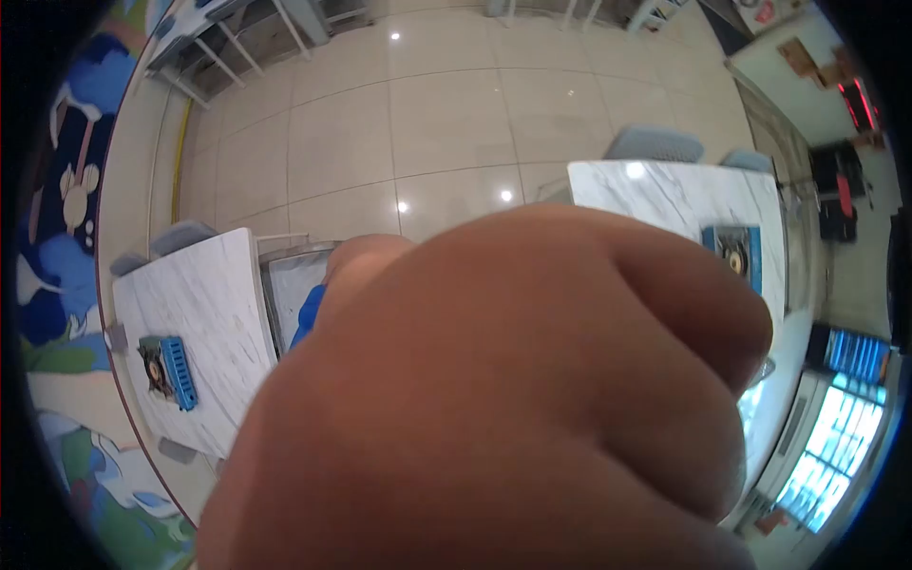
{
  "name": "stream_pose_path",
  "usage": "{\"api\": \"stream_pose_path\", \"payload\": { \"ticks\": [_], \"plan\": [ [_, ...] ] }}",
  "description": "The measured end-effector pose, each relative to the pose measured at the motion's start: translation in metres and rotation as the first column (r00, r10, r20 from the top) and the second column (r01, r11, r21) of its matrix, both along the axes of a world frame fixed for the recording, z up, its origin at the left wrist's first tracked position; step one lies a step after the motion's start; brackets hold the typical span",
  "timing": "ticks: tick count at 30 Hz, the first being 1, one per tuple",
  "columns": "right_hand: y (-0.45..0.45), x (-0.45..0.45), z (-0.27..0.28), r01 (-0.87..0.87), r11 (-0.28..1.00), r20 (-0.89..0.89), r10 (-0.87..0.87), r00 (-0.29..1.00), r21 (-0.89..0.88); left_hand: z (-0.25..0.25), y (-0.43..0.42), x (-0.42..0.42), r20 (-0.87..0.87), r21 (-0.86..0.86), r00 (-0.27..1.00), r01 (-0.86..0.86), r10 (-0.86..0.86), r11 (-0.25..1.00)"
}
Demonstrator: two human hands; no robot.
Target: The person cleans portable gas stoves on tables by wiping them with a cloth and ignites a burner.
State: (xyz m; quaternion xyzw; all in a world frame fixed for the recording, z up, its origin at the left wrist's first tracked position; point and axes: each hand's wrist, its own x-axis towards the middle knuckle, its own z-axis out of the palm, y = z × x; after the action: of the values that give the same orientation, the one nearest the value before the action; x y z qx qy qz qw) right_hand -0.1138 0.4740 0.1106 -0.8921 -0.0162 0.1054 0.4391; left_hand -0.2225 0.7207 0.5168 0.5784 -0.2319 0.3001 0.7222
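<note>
A bare hand (475,408) fills much of the head view, very close to the camera and blurred. Rounded folds, apparently bent fingers (698,294), show along its right side, but the fingertips are hidden. Whether this is my left or my right hand I cannot tell, nor whether it holds anything. Behind its upper left edge appears another patch of skin (370,249), beside a small piece of blue material (309,312). What these belong to is unclear.
A marble-patterned table (223,294) at left bears a portable gas stove (166,372). Another marble-patterned table (665,188) at right bears a second stove (733,252). Grey chairs (655,142) stand by the tables. A painted mural (81,209) covers the left wall. A metal-rimmed surface (290,285) adjoins the left table.
</note>
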Motion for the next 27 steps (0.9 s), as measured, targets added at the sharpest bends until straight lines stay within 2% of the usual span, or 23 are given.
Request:
{"api": "stream_pose_path", "payload": {
  "ticks": [2, 5, 8, 11, 12, 15, 16, 19, 20, 21, 22, 24, 27],
  "plan": [
    [0.027, 0.040, 0.001, -0.036, 0.996, -0.012, 0.037, 0.999, 0.083, -0.002, 0.012, 0.025, 0.013, 0.013, 0.998, -0.057, 0.057, 0.998],
    [0.064, 0.103, -0.002, -0.104, 0.983, 0.087, 0.091, 0.992, 0.153, -0.002, 0.029, 0.064, 0.043, 0.030, 0.992, -0.120, 0.118, 0.992],
    [0.101, 0.167, 0.014, -0.188, 0.973, 0.023, 0.186, 0.982, 0.135, 0.005, 0.049, 0.107, 0.073, 0.050, 0.980, -0.191, 0.187, 0.980],
    [0.141, 0.226, 0.023, -0.304, 0.940, 0.100, 0.292, 0.951, 0.154, 0.010, 0.077, 0.147, 0.131, 0.057, 0.959, -0.261, 0.252, 0.964],
    [0.153, 0.247, 0.012, -0.363, 0.913, 0.174, 0.333, 0.927, 0.186, 0.012, 0.086, 0.158, 0.152, 0.060, 0.950, -0.286, 0.274, 0.956],
    [0.192, 0.302, 0.022, -0.415, 0.897, -0.064, 0.428, 0.901, 0.155, 0.019, 0.117, 0.187, 0.206, 0.057, 0.916, -0.364, 0.346, 0.930],
    [0.205, 0.317, 0.022, -0.434, 0.874, -0.042, 0.452, 0.891, 0.218, 0.022, 0.128, 0.196, 0.227, 0.053, 0.903, -0.384, 0.363, 0.922],
    [0.244, 0.363, -0.010, -0.451, 0.869, 0.065, 0.448, 0.892, 0.205, 0.030, 0.171, 0.216, 0.337, 0.043, 0.854, -0.434, 0.396, 0.900],
    [0.260, 0.366, 0.019, -0.543, 0.832, 0.167, 0.523, 0.836, 0.112, 0.032, 0.184, 0.223, 0.380, 0.047, 0.837, -0.443, 0.394, 0.895],
    [0.274, 0.374, 0.017, -0.569, 0.822, 0.224, 0.548, 0.806, 0.036, 0.034, 0.201, 0.228, 0.431, 0.041, 0.814, -0.449, 0.389, 0.893],
    [0.287, 0.380, 0.018, -0.572, 0.820, 0.169, 0.559, 0.812, 0.032, 0.037, 0.217, 0.234, 0.481, 0.035, 0.790, -0.450, 0.380, 0.892],
    [0.313, 0.397, -0.006, -0.585, 0.811, 0.169, 0.575, 0.800, 0.011, 0.037, 0.253, 0.244, 0.558, -0.004, 0.739, -0.453, 0.378, 0.891],
    [0.354, 0.411, -0.023, -0.565, 0.825, 0.137, 0.559, 0.818, 0.001, 0.022, 0.312, 0.255, 0.625, -0.136, 0.619, -0.514, 0.476, 0.847]
  ]
}}
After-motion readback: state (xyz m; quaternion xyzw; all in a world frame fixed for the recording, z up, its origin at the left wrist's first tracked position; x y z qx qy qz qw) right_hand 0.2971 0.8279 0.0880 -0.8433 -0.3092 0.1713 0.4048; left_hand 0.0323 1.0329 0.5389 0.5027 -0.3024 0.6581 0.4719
